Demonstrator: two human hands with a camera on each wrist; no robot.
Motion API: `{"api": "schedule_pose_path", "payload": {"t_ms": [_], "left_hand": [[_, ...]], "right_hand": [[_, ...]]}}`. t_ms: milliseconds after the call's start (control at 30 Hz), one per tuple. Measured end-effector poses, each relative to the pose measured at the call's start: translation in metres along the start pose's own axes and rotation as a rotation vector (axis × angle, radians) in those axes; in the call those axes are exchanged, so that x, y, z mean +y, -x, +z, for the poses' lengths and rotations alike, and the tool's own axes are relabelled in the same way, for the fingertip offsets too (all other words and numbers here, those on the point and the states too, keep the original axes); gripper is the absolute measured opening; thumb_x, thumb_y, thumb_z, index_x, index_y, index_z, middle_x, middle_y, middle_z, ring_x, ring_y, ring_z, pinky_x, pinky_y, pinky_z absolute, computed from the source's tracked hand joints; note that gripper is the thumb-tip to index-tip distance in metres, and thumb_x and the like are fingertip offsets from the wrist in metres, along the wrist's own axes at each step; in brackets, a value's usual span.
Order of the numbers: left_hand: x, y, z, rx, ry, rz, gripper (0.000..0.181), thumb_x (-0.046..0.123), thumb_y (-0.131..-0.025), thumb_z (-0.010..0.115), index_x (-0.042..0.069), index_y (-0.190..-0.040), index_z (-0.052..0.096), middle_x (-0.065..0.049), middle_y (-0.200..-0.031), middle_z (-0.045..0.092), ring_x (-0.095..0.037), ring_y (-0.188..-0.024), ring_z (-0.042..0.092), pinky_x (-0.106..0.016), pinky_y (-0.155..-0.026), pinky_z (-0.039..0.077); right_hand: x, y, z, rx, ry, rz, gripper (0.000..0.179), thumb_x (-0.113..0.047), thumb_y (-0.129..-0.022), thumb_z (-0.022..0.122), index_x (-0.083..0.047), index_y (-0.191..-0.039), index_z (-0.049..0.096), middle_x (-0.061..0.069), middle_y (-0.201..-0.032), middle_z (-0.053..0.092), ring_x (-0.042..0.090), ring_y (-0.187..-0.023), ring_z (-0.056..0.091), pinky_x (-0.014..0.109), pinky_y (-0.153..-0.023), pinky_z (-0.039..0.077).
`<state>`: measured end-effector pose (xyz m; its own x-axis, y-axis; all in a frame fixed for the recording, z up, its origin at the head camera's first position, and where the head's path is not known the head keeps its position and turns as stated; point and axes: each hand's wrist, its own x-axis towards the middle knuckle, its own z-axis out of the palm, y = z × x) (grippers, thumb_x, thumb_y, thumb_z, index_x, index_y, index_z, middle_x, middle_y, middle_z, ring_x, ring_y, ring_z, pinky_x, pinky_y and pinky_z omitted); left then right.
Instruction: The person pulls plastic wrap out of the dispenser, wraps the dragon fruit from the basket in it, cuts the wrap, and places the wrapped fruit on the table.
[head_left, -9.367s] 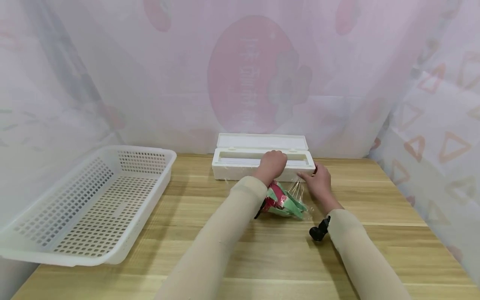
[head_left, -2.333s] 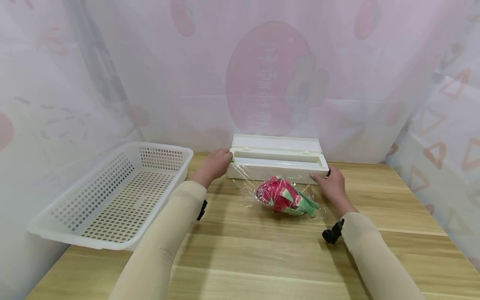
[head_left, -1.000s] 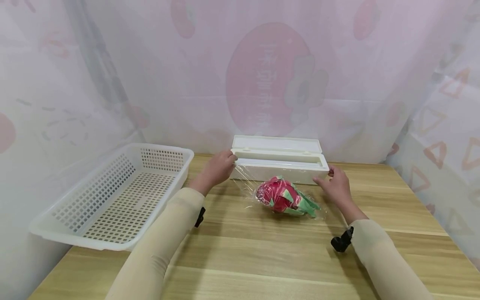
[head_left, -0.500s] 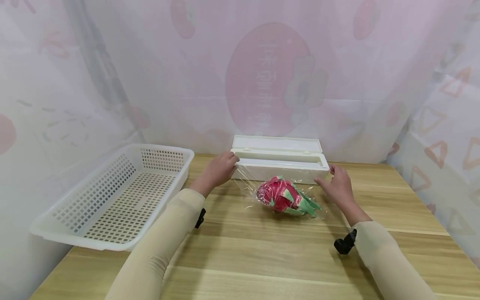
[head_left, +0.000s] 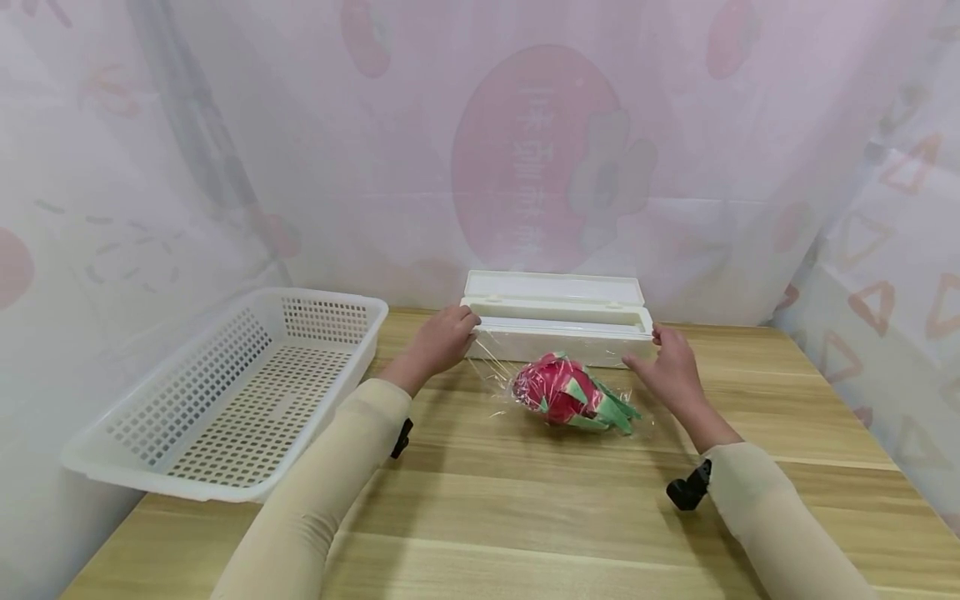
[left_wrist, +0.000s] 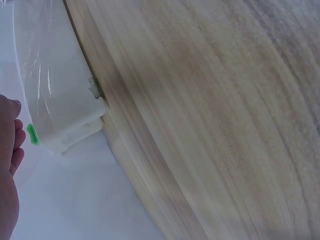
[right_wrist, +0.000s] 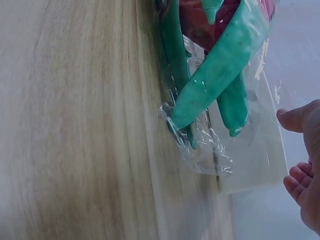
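Observation:
A dragon fruit (head_left: pixel 558 392) with green leaf tips lies on its side, covered in clear cling film (right_wrist: pixel 200 160). The film stretches back to a white cling film box (head_left: pixel 547 346) with its lid raised. At the box's left front rim, my left hand (head_left: pixel 442 337) curls its fingers over the edge; what lies under the fingertips is hidden. A green piece (left_wrist: pixel 32 134) shows at that end in the left wrist view. My right hand (head_left: pixel 671 367) holds the box's right end, fingertips at the corner and thumb in front.
A white perforated plastic basket (head_left: pixel 360 350) stands on the left of the wooden table (head_left: pixel 525 517). Printed cloth (head_left: pixel 375 208) hangs close behind the box and along both sides.
From 9.4 s ago, the left hand went from above the film to the box's left end, then shifted slightly right. The right hand stays at the right end. The fruit lies still lately.

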<state>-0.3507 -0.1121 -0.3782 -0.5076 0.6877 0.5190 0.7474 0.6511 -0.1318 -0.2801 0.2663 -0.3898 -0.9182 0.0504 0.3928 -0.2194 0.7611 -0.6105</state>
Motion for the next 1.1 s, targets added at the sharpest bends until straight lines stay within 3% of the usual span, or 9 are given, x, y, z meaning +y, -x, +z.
{"api": "schedule_pose_path", "payload": {"t_ms": [200, 700, 900, 1100], "left_hand": [[0.0, 0.0, 0.004, 0.04, -0.011, 0.019, 0.014, 0.003, -0.087, 0.067, -0.004, -0.099, 0.063, -0.014, -0.091, 0.06, -0.029, -0.081, 0.059, -0.04, -0.074, 0.051], [0.004, -0.002, 0.015, 0.036, -0.023, 0.023, 0.017, 0.003, -0.085, 0.067, -0.003, -0.101, 0.064, -0.015, -0.093, 0.061, -0.03, -0.085, 0.058, -0.039, -0.076, 0.05], [0.005, -0.005, 0.019, 0.047, -0.066, 0.022, 0.013, 0.004, -0.086, 0.065, -0.002, -0.098, 0.064, -0.013, -0.093, 0.06, -0.028, -0.084, 0.057, -0.038, -0.073, 0.05], [0.006, -0.008, 0.021, 0.064, -0.103, 0.024, 0.016, 0.006, -0.083, 0.071, -0.003, -0.094, 0.062, -0.013, -0.093, 0.058, -0.028, -0.082, 0.056, -0.036, -0.073, 0.049]], "right_hand": [[-0.003, 0.001, 0.004, -0.009, 0.007, -0.058, 0.065, -0.011, -0.084, 0.076, 0.015, -0.133, 0.042, 0.031, -0.118, 0.05, 0.046, -0.106, 0.051, 0.055, -0.09, 0.045], [-0.005, 0.003, 0.012, -0.079, -0.016, -0.132, 0.051, -0.009, -0.086, 0.073, 0.012, -0.127, 0.052, 0.028, -0.111, 0.057, 0.04, -0.103, 0.054, 0.051, -0.087, 0.048], [-0.004, 0.004, 0.015, -0.088, -0.018, -0.167, 0.043, -0.008, -0.085, 0.073, 0.012, -0.121, 0.057, 0.027, -0.106, 0.06, 0.039, -0.098, 0.058, 0.05, -0.083, 0.05], [-0.004, 0.004, 0.018, -0.094, -0.036, -0.192, 0.034, -0.005, -0.086, 0.072, 0.009, -0.115, 0.063, 0.024, -0.103, 0.064, 0.034, -0.093, 0.061, 0.048, -0.08, 0.053]]}}
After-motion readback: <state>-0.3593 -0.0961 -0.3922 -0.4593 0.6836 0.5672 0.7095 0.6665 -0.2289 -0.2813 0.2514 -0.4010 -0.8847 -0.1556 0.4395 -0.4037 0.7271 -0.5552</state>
